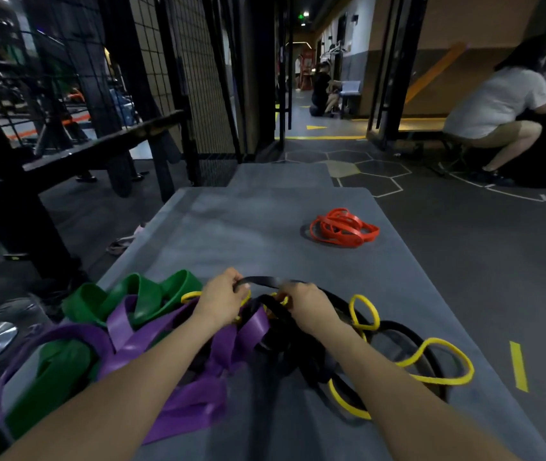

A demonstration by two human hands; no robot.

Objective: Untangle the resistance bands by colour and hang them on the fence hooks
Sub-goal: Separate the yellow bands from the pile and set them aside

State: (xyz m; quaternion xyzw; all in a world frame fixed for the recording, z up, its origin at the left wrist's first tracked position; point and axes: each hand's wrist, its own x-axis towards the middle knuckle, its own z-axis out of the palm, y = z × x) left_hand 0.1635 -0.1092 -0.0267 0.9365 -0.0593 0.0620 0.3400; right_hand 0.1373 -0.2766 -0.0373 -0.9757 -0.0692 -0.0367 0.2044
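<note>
Black band (pixel 263 281) — taut left-right between left hand (pixel 221 296), right hand (pixel 305 302).

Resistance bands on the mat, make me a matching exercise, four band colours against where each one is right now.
Bands:
1. red bands
2. black band
3. green bands
4. yellow band

Places:
A. left of the pile, beside the purple bands
B. pulled between both hands
C. apart on the far mat, in their own heap
D. looped on the pile's right side

Pairs: 1-C, 2-B, 3-A, 4-D
</note>
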